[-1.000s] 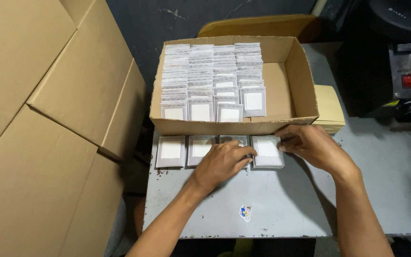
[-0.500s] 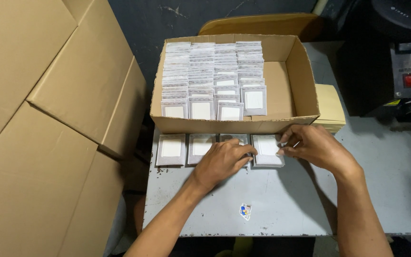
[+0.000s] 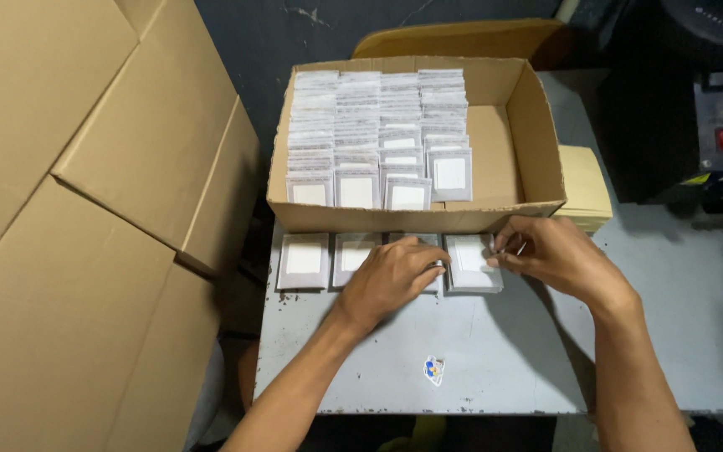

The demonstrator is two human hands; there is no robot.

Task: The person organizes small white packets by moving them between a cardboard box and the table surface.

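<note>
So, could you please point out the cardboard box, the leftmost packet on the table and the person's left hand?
cardboard box [image 3: 416, 219], head view, front wall.
leftmost packet [image 3: 304, 259], head view, white middle.
left hand [image 3: 391, 280], head view, back of hand.

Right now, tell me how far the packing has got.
Done: four rows of packets stand in the box. In hand: the left hand presses a table stack, and the right hand grips the end stack. Left: four table stacks and the box's bare right side.

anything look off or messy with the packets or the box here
Nothing stands out. The packets in the cardboard box stand in tidy rows, and the packets on the table lie flat in a straight line. The left hand and right hand rest on that line.
</note>
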